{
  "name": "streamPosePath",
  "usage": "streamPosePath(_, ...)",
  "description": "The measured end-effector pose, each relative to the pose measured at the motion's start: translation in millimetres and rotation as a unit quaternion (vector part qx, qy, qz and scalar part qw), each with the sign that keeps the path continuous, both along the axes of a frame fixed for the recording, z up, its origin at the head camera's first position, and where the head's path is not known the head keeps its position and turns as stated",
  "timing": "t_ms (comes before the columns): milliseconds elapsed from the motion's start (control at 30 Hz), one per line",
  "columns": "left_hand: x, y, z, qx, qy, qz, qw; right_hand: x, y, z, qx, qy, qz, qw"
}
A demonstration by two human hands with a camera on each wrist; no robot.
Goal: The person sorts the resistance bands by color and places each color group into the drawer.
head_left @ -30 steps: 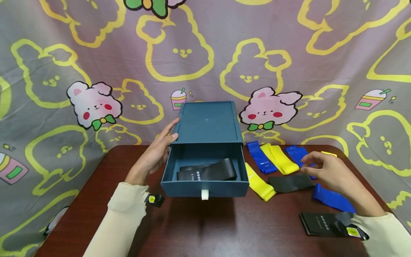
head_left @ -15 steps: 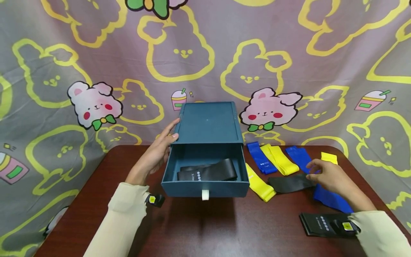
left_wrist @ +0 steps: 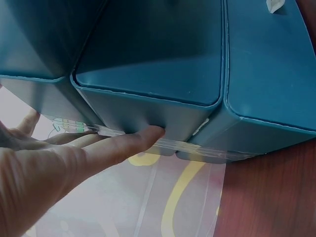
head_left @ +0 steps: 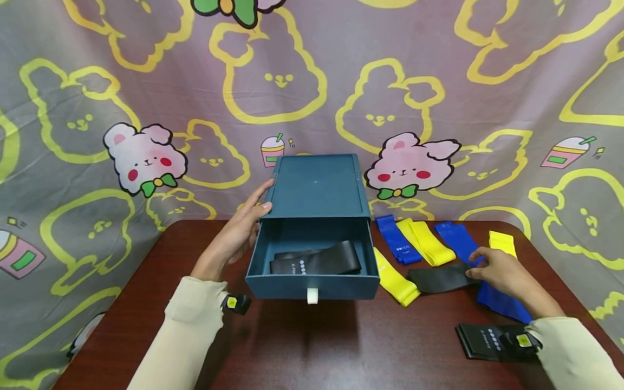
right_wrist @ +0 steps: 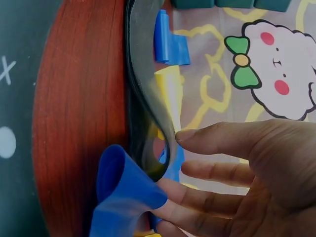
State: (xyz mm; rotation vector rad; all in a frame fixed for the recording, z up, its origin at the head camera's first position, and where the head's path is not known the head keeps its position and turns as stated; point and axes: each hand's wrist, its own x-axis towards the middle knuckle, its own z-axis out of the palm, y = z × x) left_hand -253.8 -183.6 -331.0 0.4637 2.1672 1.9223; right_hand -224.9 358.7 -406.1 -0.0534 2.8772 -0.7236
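Note:
My left hand [head_left: 236,235] lies along the left side of a teal drawer box [head_left: 317,187], thumb near its top front corner. The left wrist view shows that thumb [left_wrist: 143,138] extended against the box wall. The box's drawer [head_left: 283,290] is pulled out, with black resistance bands [head_left: 336,260] inside. My right hand [head_left: 504,279] is at the right end of a black resistance band [head_left: 439,278] lying on the table. In the right wrist view, its thumb tip is right at the band's edge [right_wrist: 153,108], the other fingers loosely extended beside a blue resistance band [right_wrist: 128,182].
Blue [head_left: 397,241] and yellow [head_left: 429,244] bands lie right of the box, another yellow one [head_left: 397,281] close beside the drawer. A stack of black bands [head_left: 478,341] lies near my right sleeve. A patterned curtain [head_left: 312,65] hangs behind the brown table [head_left: 390,346].
My right hand has moved down and slightly left to the end of the black resistance band, uncovering more of the yellow band behind. My left hand stays on the box.

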Motion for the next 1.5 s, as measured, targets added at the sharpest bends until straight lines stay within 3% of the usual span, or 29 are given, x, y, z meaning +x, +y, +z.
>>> streamPosePath(300,-0.1,0.2,-0.3,-0.002,0.001,0.0,1.0,-0.8,-1.1,-1.5,-0.008,-0.002,-0.009,0.9999)
streamPosePath(633,0.2,0.5,0.0,-0.001,0.002,0.004,1.0,1.6,-16.8,2.5,-0.01,0.034,-0.005,0.9994)
streamPosePath(1200,-0.3,1.7,0.4,0.002,0.0,0.0,1.0,-5.8,-21.0,0.6,-0.069,-0.038,-0.025,0.9966)
streamPosePath(1500,-0.1,0.1,0.3,-0.007,0.0,0.004,1.0,-2.9,-24.9,4.5,-0.085,-0.047,-0.015,0.9951)
